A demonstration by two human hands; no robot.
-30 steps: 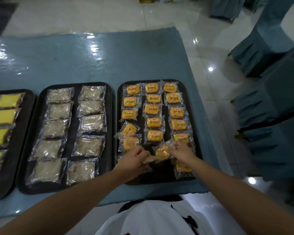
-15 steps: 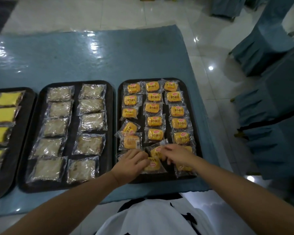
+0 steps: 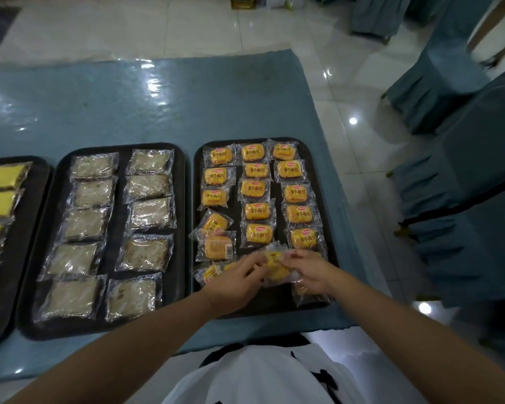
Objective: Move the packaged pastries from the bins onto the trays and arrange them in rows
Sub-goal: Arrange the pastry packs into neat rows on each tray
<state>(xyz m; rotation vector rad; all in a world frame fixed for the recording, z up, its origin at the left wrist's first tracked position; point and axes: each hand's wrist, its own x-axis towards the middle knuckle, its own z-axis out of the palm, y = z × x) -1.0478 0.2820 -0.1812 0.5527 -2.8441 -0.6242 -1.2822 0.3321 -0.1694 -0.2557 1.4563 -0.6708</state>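
The right black tray holds several small orange pastries in clear wrappers, set in three rows. Over its near middle, my left hand and my right hand both pinch one wrapped orange pastry between them. A pastry in the left row lies label-down, and the one behind it sits askew. Another pastry is partly hidden under my left hand. One more pack lies under my right wrist.
The middle black tray carries two rows of pale brown wrapped cakes. A third tray at the far left holds yellow cakes. All stand on a blue-covered table. Blue-draped chairs stand to the right on a glossy tiled floor.
Both hands have come together on a single pastry at the near middle of the right tray and lifted it slightly; the view tilted down a little.
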